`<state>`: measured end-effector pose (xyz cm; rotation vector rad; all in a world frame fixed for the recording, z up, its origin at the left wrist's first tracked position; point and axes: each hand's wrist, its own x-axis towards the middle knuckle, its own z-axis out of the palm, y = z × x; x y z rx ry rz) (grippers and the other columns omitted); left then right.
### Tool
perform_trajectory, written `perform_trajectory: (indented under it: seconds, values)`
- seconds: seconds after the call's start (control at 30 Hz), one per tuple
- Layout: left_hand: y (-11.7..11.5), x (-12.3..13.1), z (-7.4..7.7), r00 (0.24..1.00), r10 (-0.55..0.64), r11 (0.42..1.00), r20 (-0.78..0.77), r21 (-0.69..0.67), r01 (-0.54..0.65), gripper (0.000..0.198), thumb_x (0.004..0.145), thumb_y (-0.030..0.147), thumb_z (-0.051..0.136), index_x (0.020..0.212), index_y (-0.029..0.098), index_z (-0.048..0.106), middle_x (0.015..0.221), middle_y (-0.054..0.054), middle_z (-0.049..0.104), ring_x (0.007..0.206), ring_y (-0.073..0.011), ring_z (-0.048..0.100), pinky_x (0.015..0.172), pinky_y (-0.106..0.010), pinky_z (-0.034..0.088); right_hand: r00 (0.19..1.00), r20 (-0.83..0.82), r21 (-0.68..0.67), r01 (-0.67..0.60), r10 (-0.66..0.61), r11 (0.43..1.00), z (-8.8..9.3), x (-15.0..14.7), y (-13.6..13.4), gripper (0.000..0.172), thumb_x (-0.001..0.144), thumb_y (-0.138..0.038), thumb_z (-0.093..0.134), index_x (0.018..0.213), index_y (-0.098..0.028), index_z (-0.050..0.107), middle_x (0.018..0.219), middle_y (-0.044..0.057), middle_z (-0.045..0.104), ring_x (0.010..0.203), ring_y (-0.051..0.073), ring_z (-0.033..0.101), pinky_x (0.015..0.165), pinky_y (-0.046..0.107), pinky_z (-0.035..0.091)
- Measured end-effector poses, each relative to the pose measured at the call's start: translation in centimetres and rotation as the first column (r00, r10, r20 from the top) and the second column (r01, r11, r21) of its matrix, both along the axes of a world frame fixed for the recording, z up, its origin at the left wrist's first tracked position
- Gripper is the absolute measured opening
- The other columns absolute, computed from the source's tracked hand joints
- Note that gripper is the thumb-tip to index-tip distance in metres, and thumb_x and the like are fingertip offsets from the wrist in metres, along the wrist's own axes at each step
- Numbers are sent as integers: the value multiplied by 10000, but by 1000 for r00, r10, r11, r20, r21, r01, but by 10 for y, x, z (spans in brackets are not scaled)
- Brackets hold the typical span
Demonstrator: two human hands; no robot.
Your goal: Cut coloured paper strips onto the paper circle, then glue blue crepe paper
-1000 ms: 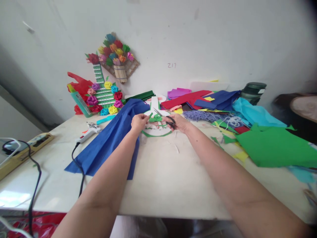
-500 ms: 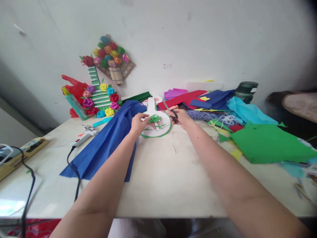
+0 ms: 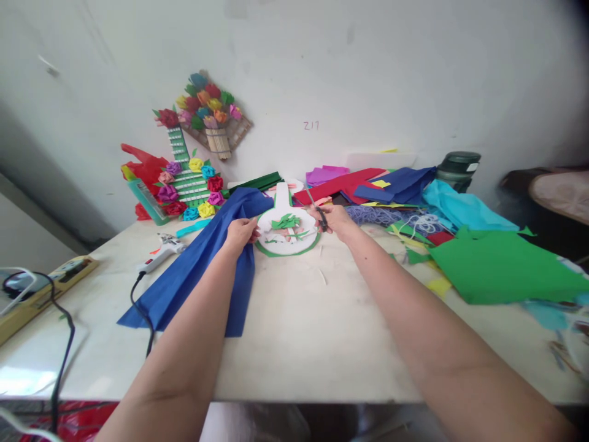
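Note:
A white guitar-shaped cutout (image 3: 301, 247) with a green border lies on the table in front of me, its neck pointing to the wall. Green paper scraps (image 3: 286, 221) and thin slivers lie on its round body. My left hand (image 3: 243, 233) is closed at the body's left edge, thumb and fingers pinching the rim. My right hand (image 3: 337, 221) is wrapped round black-handled scissors (image 3: 323, 220) beside the right edge, blades pointing up and away. Under my left forearm spreads dark blue paper (image 3: 197, 270).
A glue gun (image 3: 161, 253) and a power strip (image 3: 69, 274) with cords lie left. Behind stand a flower-decorated green guitar (image 3: 191, 184) and a green bottle (image 3: 146, 199). Coloured papers, purple yarn (image 3: 381, 216) and a green sheet (image 3: 501, 264) cover the right side.
My left hand has moved left from above the green scraps to the cutout's left edge. The scraps now lie uncovered on the cutout. My right hand stays with the scissors.

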<state>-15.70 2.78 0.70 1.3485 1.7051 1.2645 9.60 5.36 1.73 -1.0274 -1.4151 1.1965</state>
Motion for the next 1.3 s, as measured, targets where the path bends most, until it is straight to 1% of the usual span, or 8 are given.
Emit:
perform_trajectory:
  seconds: [0.13, 0.27, 0.47, 0.7, 0.8, 1.03, 1.13, 1.3]
  values:
    - [-4, 10, 5, 966, 12, 985, -259, 172, 34, 278, 672, 437, 583, 653, 160, 580, 584, -24, 611, 549, -129, 553, 534, -218, 419, 1000, -5, 26, 10, -9, 1000, 1, 0, 0, 233, 655, -324, 692, 753, -127, 617, 429, -30, 541, 300, 72, 475, 239, 149, 216]
    - [-17, 47, 12, 848, -176, 845, -501, 364, 391, 323, 663, 455, 620, 826, 176, 632, 917, -75, 641, 878, -184, 575, 790, -272, 429, 998, -23, 50, 60, -59, 997, 7, 4, -3, 273, 651, -368, 694, 745, -125, 612, 441, -29, 540, 315, 69, 484, 242, 149, 227]
    - [-39, 104, -14, 388, -609, 492, -692, 54, 869, 769, 531, 543, 698, 1189, 197, 504, 1327, -150, 420, 1206, -267, 408, 1002, -380, 312, 993, -46, 60, 114, -111, 992, 22, 15, -4, 337, 645, -431, 695, 697, -120, 578, 456, -15, 545, 319, 51, 466, 251, 146, 229]
    - [-48, 133, -27, 172, -655, 470, -736, -218, 855, 896, 660, 664, 496, 1365, 155, 277, 1450, -142, 190, 1341, -264, 131, 1088, -400, 138, 981, -65, 44, 183, -180, 982, 31, 29, 1, 345, 657, -444, 682, 711, -128, 555, 429, -30, 520, 323, 60, 477, 254, 145, 229]
    - [-45, 149, -28, 188, -631, 483, -752, -191, 855, 883, 688, 691, 423, 1372, 158, 257, 1463, -133, 135, 1347, -278, 54, 1085, -429, 128, 976, -70, 37, 207, -204, 978, 31, 35, -1, 332, 669, -435, 674, 698, -128, 549, 422, -30, 514, 323, 60, 472, 258, 147, 230]
    - [-21, 197, -30, 415, -512, 778, -752, -201, 595, 1022, 632, 748, 415, 1384, 91, 199, 1456, -197, 72, 1315, -397, -16, 1047, -543, 100, 955, -131, 45, 274, -266, 961, 32, 50, -1, 314, 661, -409, 687, 700, -125, 557, 432, -17, 533, 314, 67, 462, 250, 155, 228]
    - [-17, 204, -29, 420, -542, 749, -728, -192, 634, 943, 694, 687, 420, 1372, 65, 214, 1437, -207, 177, 1327, -346, 106, 1070, -463, 148, 947, -143, 40, 296, -288, 954, 31, 59, 0, 307, 662, -399, 688, 690, -125, 551, 423, -26, 524, 314, 64, 464, 247, 149, 226]
    - [-30, 193, -27, 355, -696, 520, -624, -97, 849, 763, 745, 627, 418, 1318, 130, 329, 1311, -132, 458, 1204, -227, 430, 1010, -331, 331, 929, -176, 14, 333, -325, 943, 27, 70, 2, 300, 663, -385, 689, 664, -128, 534, 399, -38, 504, 299, 66, 461, 235, 148, 219]
